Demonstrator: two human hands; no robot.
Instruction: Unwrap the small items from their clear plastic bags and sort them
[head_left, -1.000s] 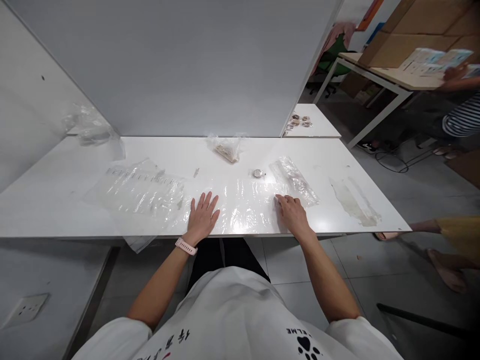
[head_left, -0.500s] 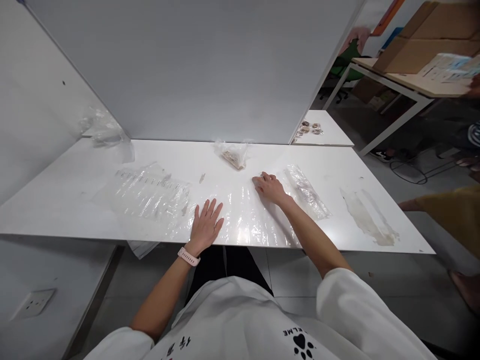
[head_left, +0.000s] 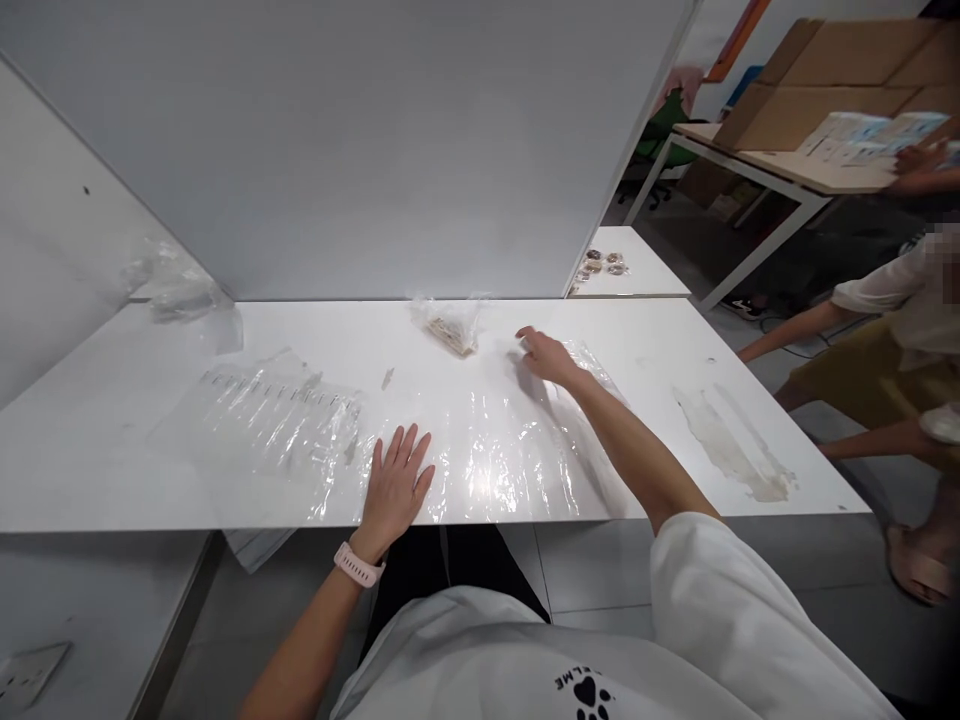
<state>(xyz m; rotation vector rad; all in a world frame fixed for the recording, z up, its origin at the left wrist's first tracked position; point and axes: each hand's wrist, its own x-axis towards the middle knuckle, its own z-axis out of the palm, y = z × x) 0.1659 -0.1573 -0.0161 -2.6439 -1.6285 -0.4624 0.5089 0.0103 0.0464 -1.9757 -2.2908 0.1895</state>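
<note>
left hand [head_left: 395, 486] — fingers spread, flat on clear crinkled plastic sheet [head_left: 495, 450] at white table's [head_left: 750, 360] near edge | right hand [head_left: 548, 357] — reaching far, grip unclear | small clear bag of brownish pieces [head_left: 450, 322] just beyond, near grey partition [head_left: 360, 150]

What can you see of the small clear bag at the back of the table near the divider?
The small clear bag is crumpled thin plastic, lying slumped on the white table just before the grey divider. Inside shows a tan-brown clump, too small to identify. Nothing touches it; the right hand is nearest, to its right, apart from it.
</note>
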